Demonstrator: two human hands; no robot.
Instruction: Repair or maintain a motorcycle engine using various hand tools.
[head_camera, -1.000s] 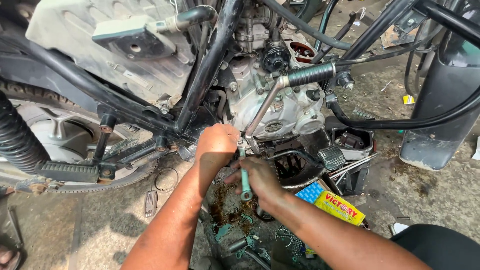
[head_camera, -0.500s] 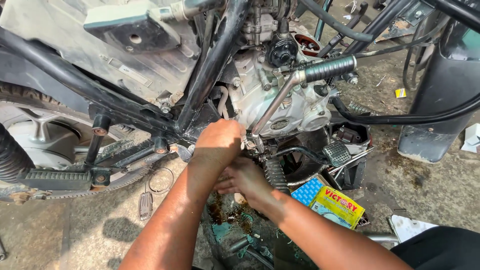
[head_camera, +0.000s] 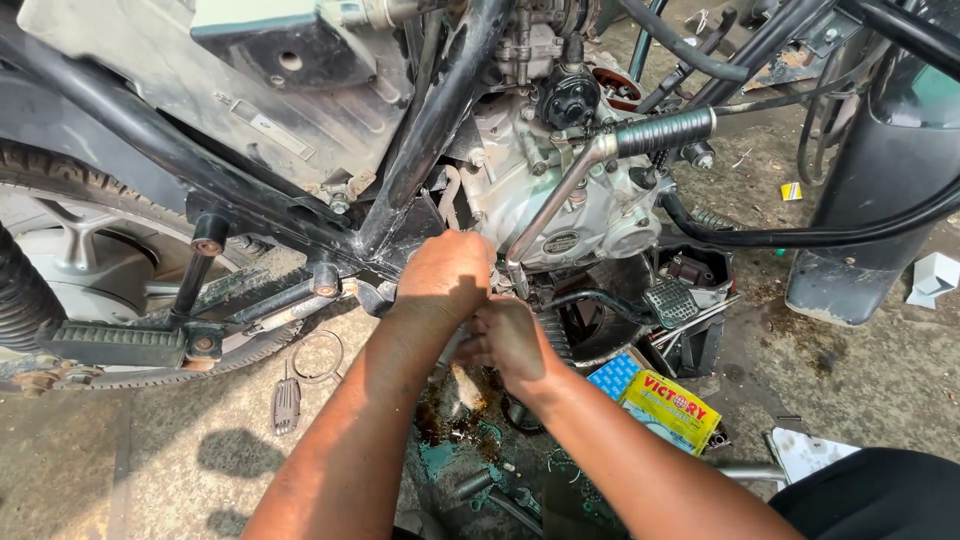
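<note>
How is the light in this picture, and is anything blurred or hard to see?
Head view: hard sunlight from above, casting dark arm shadows on the concrete floor; the silver engine casing is brightly lit. Focus is sharp overall. The left hand and right hand shade the spot they work on, so what they grip cannot be told. The frame tubes bow slightly, a wide-lens distortion.

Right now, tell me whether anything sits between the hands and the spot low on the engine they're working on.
Nothing visible does. The left hand and right hand are already pressed in under the engine casing, beside the base of the kick-start lever. The contact point itself is hidden behind the hands.
</note>
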